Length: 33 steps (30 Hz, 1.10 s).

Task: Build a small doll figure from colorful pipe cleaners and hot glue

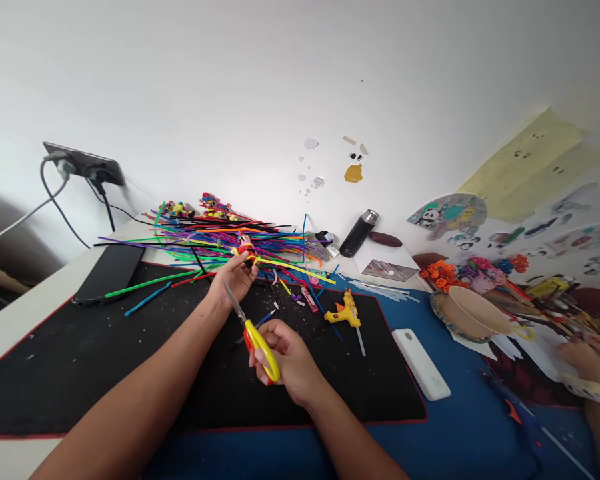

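Between the fingers of my left hand (235, 279) is a small pipe cleaner figure (247, 247) in red, yellow and black. A long yellow pipe cleaner (300, 267) sticks out from it to the right. My right hand (290, 357) has its fingers in the handles of yellow-and-red scissors (261, 348). Their blades point up and left, in front of my left wrist and apart from the figure. Behind my left hand lies a large pile of coloured pipe cleaners (205, 239). A yellow glue gun (345, 311) rests on the black mat (145, 333), right of my hands.
A black phone (109, 270) lies at the left, and a white power bank (421, 365) at the right. Farther back are a black flask (359, 233), a white box (387, 261) and glue sticks (387, 291). Another person's hands (587, 360) work at the far right, past a bowl (475, 312).
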Available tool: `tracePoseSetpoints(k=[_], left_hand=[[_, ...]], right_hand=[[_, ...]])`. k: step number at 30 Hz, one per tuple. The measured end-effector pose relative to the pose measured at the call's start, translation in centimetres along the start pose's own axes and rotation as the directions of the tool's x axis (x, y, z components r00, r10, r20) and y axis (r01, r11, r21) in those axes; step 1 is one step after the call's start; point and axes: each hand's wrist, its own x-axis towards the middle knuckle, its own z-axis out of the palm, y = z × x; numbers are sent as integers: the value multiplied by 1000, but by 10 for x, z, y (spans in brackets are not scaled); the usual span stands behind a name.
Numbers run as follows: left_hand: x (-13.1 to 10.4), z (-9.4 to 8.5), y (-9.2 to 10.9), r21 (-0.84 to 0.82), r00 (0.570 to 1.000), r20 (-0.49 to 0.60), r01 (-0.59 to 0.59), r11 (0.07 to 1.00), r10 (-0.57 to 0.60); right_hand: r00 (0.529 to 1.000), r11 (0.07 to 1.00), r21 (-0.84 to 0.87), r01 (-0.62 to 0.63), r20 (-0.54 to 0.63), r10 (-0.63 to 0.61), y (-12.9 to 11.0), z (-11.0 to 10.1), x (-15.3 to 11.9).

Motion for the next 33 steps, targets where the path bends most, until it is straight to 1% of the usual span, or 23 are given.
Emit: tracePoseSetpoints(k=[3,7,10,12,14,16,18,21,24,28,33], left_hand=[[-1,0,0,0,1000,6,12,1000,-12],[2,-2,0,-12,1000,7,22,1000,-22],[6,-6,-3,-22,1000,12,27,999,-26],[7,-7,-5,-28,1000,18,26,999,-25],[8,-8,-6,-30,999,24,21,999,-21],[9,-9,-5,-26,1000,24,17,1000,-16],[10,-10,-3,-25,1000,17,9,1000,-8],[11,-10,1,-39,1000,0,-14,999,14],[11,-10,3,-65,999,-14,-45,997,44],[9,-8,3,-80,998,-32,-63,995,60],[7,-7,2,-31,996,11,-87,996,88]], right_hand=[[998,998,8,-65,24,65,5,9,13],[995,996,1,-85,53,85,11,10,20],[982,986,-94,-138,114,148,12,10,22],[967,968,-178,-179,149,206,12,14,24],[957,954,-225,-197,165,237,13,18,28],[959,958,-218,-185,172,225,14,21,30],[970,972,-184,-146,167,177,14,21,31],[989,987,-138,-78,118,95,11,11,29],[997,994,-105,-44,59,51,3,-2,25],[999,998,-61,-31,24,32,-8,-15,21],[998,998,-35,-55,22,56,-14,-19,23]])
